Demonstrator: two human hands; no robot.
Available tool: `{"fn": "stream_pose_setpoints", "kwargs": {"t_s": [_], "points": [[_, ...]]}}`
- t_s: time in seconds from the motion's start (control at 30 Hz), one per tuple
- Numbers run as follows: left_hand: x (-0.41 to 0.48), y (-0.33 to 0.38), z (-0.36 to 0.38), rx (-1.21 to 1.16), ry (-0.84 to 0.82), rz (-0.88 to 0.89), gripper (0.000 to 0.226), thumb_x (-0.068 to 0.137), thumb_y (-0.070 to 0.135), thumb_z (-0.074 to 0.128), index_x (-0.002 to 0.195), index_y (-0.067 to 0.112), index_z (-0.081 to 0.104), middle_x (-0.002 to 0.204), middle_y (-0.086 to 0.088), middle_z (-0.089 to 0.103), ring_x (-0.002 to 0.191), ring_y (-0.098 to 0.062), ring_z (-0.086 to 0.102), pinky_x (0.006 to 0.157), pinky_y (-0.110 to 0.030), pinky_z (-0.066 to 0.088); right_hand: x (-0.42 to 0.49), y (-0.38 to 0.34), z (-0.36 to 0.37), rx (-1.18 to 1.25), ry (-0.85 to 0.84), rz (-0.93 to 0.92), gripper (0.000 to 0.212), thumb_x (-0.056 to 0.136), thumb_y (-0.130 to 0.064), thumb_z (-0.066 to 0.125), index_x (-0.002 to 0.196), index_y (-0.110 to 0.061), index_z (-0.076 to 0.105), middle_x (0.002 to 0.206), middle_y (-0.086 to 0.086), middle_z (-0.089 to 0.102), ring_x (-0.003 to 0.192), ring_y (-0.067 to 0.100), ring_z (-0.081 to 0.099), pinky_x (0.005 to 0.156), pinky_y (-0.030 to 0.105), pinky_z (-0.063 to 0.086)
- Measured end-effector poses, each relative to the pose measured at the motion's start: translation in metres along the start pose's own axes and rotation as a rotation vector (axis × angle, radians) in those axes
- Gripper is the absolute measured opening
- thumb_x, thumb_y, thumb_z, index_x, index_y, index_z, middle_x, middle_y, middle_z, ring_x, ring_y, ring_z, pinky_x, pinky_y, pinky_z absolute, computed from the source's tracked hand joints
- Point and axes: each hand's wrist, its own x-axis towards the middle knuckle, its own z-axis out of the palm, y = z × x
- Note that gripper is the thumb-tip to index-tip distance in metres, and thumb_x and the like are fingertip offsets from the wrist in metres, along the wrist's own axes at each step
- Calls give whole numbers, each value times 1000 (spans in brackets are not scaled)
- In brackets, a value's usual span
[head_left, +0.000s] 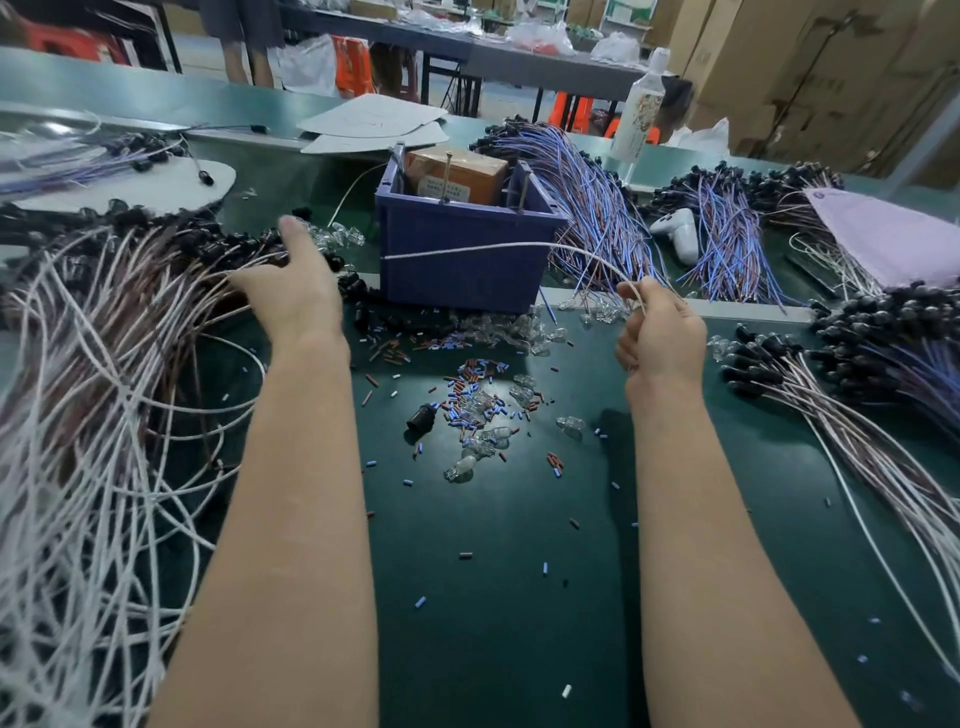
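1. Head view: camera worn on the person's head, facing forward and down over the green table.
2. Wide angle; straight table edges bow toward the frame sides.
3. Close range: both forearms enter from the bottom edge, with the left hand and right hand mid-frame.
4. Blue bin sits centre, just past the hands; boxes far off, top right.

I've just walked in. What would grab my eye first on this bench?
A great tangle of white and brown wires spills over the left of the green table, with the left hand resting on it. In the middle stands a blue plastic bin; to its right the right hand pinches a white wire. Small glass bulbs lie scattered between the arms.
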Motion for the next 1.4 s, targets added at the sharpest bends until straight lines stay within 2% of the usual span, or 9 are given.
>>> {"fn": "stream_pose_setpoints", "kwargs": {"t_s": [0.13, 0.27, 0.37, 0.63, 0.73, 0.9, 1.1, 1.23, 1.4], "points": [[-29, -2, 11, 338, -441, -77, 49, 101, 43, 37, 78, 4, 58, 75, -9, 67, 48, -5, 61, 44, -15, 50, 0, 1, -1, 31, -59, 1, 28, 96, -17, 46, 73, -12, 61, 38, -10, 25, 33, 6, 16, 35, 15, 14], [-46, -8, 26, 151, -698, -303, 57, 102, 48, 22, 108, 0, 52, 98, -12, 70, 75, -15, 69, 60, -25, 57, -2, 1, -4, -146, -207, 1, 28, 94, -15, 45, 70, -10, 60, 37, -10, 25, 32, 7, 17, 36, 16, 13], [-42, -12, 30, -353, -603, -388, 38, 104, 36, 25, 112, 7, 49, 104, -7, 67, 93, -18, 63, 85, -34, 48, -6, 0, -5, -433, -326, -7, 28, 89, -12, 46, 66, -11, 60, 40, -6, 28, 32, 7, 20, 33, 15, 19], [-40, 13, 27, -809, -452, -408, 40, 105, 29, 24, 80, 11, 51, 72, -3, 63, 60, -14, 62, 61, -28, 53, -9, 2, 2, -605, -438, 44, 29, 89, -12, 48, 64, -11, 61, 44, -3, 29, 34, 8, 20, 36, 15, 19], [-41, 19, 28, -955, -254, -356, 47, 105, 35, 20, 73, 11, 45, 45, 2, 41, 33, -10, 34, 37, -16, 29, -9, 5, 4, -614, -406, 43, 30, 91, -12, 49, 64, -12, 62, 39, -6, 35, 34, 8, 27, 37, 16, 25], [-39, 17, 30, -645, -30, -33, 41, 105, 33, 22, 78, 10, 45, 62, 1, 37, 43, -9, 30, 41, -21, 28, -11, 5, 14, -657, -266, -144, 23, 98, -19, 47, 85, -15, 66, 71, -1, 66, 69, 14, 62, 74, 32, 52], [-41, -2, 50, 167, -437, 194, 27, 102, 16, 34, 91, 10, 58, 60, -1, 48, 38, -4, 40, 40, -16, 32, -10, 5, 46, -543, -100, -310, 37, 100, -13, 38, 135, -8, 48, 98, 5, 60, 89, 14, 52, 87, 33, 45], [-43, -9, 58, 327, -384, 284, 19, 99, 19, 37, 89, 16, 53, 97, -16, 65, 94, -36, 61, 81, -44, 51, -12, 8, 60, -545, -140, -361, 28, 99, -12, 40, 126, -14, 47, 72, -5, 65, 69, 7, 54, 72, 24, 41], [-38, -9, 63, 353, -392, 313, 23, 99, 19, 36, 82, 19, 52, 97, -17, 66, 88, -36, 60, 82, -44, 51, -8, 7, 70, -547, -164, -394, 22, 98, -12, 42, 118, -15, 52, 69, -8, 64, 63, -2, 51, 62, 14, 38]]}}
